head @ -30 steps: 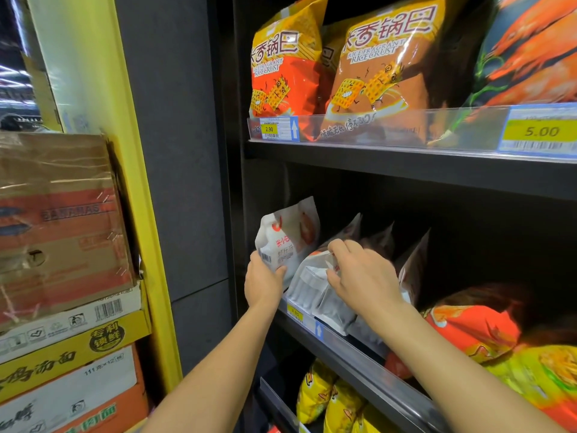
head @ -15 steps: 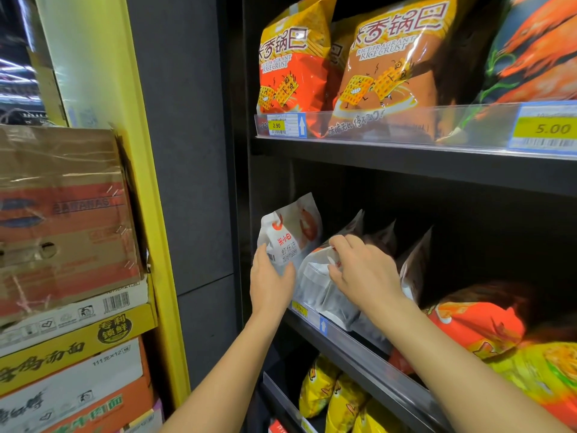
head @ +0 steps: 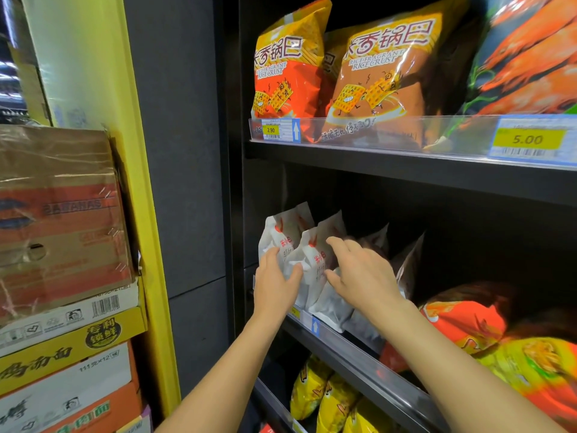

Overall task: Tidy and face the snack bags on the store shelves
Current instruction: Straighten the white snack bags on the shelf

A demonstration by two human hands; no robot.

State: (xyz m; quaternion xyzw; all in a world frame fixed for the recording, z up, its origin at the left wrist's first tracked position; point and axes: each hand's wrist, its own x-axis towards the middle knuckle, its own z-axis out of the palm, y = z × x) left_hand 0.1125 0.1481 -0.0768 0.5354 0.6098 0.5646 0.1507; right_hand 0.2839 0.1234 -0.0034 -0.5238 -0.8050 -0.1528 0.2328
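Observation:
Two white snack bags stand upright at the left end of the middle shelf (head: 349,345): a rear bag (head: 285,228) and a front bag (head: 313,256) with red print. My left hand (head: 274,287) rests against them from the left, fingers on the rear bag and thumb on the front one. From the right, my right hand (head: 363,273) touches the front bag with spread fingers. Behind my right hand lean more bags (head: 406,267) of the same row, partly hidden.
Orange rice-crust bags (head: 288,67) fill the upper shelf behind a clear rail with price tags (head: 527,139). Orange and green bags (head: 468,326) lie at the middle shelf's right. Yellow bags (head: 312,392) sit on the shelf below. Stacked cartons (head: 59,220) stand left of a yellow post.
The front white bag, which lay tilted forward under my right hand, now stands upright next to the rear bag. My left hand has shifted up against both bags.

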